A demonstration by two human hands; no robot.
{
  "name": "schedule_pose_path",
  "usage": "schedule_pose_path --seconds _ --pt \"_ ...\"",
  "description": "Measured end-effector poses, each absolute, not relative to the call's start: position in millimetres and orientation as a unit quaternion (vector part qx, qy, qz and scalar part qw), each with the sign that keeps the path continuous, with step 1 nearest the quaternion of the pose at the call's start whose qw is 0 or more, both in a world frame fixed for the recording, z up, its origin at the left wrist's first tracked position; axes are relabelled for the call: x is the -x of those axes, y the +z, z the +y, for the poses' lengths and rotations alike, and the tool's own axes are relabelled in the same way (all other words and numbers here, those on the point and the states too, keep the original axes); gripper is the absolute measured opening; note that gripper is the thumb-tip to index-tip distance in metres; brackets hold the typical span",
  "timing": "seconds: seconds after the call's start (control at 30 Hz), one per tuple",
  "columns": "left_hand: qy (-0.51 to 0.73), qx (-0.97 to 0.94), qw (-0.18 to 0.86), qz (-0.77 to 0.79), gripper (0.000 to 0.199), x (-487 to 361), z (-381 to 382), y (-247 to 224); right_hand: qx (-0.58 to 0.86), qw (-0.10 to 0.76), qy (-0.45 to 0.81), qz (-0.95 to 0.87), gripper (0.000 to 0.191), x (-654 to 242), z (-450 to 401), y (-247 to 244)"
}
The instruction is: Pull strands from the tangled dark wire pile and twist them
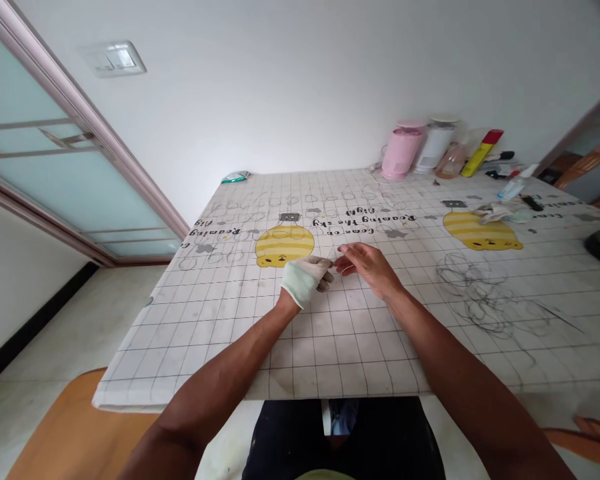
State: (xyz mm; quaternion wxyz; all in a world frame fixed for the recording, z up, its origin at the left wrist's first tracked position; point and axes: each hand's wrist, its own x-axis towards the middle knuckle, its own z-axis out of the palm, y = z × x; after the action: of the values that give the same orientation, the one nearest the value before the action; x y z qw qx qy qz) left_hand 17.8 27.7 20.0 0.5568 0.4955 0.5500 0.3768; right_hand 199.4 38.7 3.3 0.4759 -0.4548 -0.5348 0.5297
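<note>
My left hand [313, 272], in a whitish work glove with greyed fingers, is held over the table with its fingers curled closed. Whatever is in them is too small to make out. Bare and close beside it, my right hand [365, 263] has its fingers bent toward the left fingertips, almost meeting them. The upper finger stands a little apart while the lower ones draw together; no object shows clearly there. To the right lies a loose tangle of thin dark wire [475, 293]. Faint rings of thin wire [230, 257] lie in rows toward the back and left.
A checked tablecloth [220, 360] with yellow bear prints covers the table. Along the wall stand a pink cylinder [403, 152], a white cylinder [434, 145], bottles and a yellow-red can [481, 153]. A crumpled glove [500, 211] lies at right. An orange chair [80, 427] is at lower left.
</note>
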Motion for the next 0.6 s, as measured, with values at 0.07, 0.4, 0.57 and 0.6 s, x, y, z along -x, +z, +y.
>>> schedule_pose_path --seconds 0.07,0.4,0.57,0.6 --pt "0.408 -0.457 0.573 0.545 0.017 -15 34 18 0.459 0.436 0.514 -0.579 0.048 -198 36 4" --pt "0.445 -0.422 0.611 0.501 0.013 -8 36 19 0.454 0.44 0.408 -0.658 0.028 -185 26 -6" --pt "0.415 -0.427 0.622 0.509 0.014 -7 38 16 0.473 0.443 0.378 -0.661 0.026 -186 28 -10" --pt "0.407 -0.436 0.615 0.515 0.015 -7 39 16 0.478 0.443 0.37 -0.662 0.025 -186 28 -11"
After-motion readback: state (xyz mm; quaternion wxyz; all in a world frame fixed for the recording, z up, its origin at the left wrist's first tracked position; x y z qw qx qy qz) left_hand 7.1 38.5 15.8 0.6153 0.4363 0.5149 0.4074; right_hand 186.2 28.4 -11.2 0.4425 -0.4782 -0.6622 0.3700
